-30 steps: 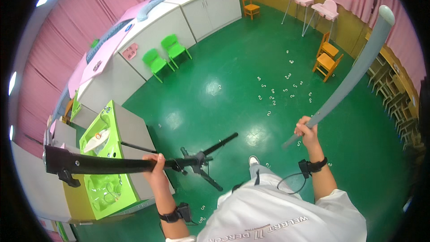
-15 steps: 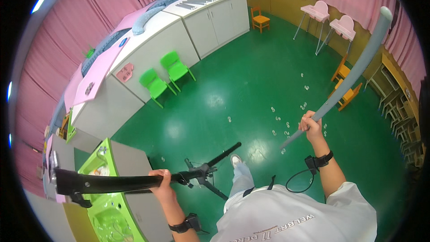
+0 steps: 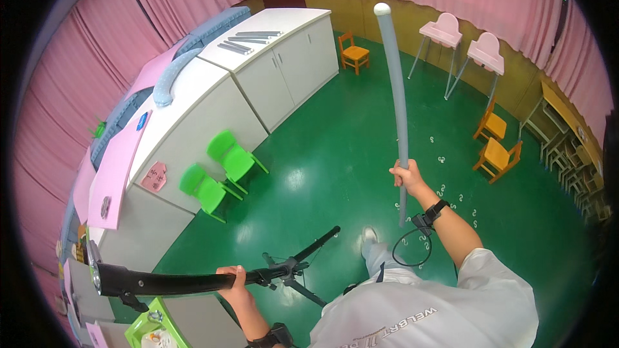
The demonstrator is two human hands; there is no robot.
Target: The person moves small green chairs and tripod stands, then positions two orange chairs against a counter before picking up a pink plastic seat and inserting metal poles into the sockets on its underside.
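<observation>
My right hand [image 3: 407,177] is wrapped round a long grey pole [image 3: 395,84] with a rounded white end cap. The pole stands nearly straight up in the picture, its short lower end sticking out below my fist. My left hand [image 3: 237,290] grips the black post of a folding tripod stand [image 3: 167,281], held lengthwise. The stand's clamp end points left past a green-topped unit, and its spread legs lie to the right of my hand. Several small white S-shaped hooks [image 3: 442,160] are scattered over the green floor near the pole.
White cabinets [image 3: 284,67] run along the left, with several grey rods [image 3: 259,33] on top. Two green chairs [image 3: 230,158] stand against them. A green basin unit [image 3: 158,325] is close by my left. Wooden chairs [image 3: 498,154], pink high chairs [image 3: 445,32] and stacked desks [image 3: 556,135] line the right.
The grey pole has swung from leaning far right to nearly upright, moving left with my right hand. The view has shifted forward, and the black stand stays in my left hand.
</observation>
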